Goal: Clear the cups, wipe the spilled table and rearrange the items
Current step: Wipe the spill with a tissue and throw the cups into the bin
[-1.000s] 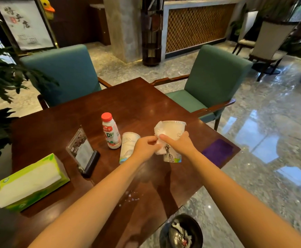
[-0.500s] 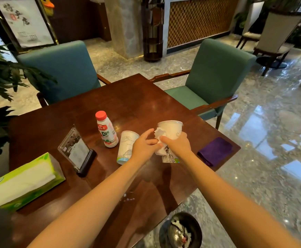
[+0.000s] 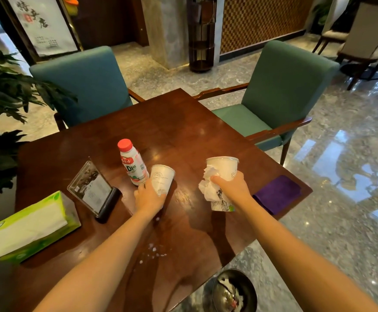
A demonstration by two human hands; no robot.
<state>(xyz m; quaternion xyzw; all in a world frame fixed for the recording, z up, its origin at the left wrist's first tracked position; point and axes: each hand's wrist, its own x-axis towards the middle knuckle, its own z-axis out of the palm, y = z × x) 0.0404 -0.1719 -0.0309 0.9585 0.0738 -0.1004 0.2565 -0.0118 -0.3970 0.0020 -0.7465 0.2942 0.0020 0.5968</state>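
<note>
Left hand (image 3: 148, 197) has left the tall cup and moved left to the small paper cup (image 3: 162, 180); its fingers now curl round that cup's lower half, fingertips hidden behind it; the cup stands near table centre, just right of the red-capped bottle (image 3: 132, 163). Right hand (image 3: 231, 188) alone holds the tall printed cup (image 3: 224, 170), thumb pinching a crumpled tissue (image 3: 206, 184) against its left side, other fingers wrapped round the far side; cannot tell if its base touches the table (image 3: 183, 122); purple cloth (image 3: 277, 194) lies flat just right of it at the table's right corner. White spill droplets (image 3: 154, 251) sit on the near part of the table between the forearms; green tissue box (image 3: 30, 226) near left; acrylic sign holder (image 3: 93, 190) between box and bottle; bin (image 3: 253, 293) on the floor by the near edge.
</note>
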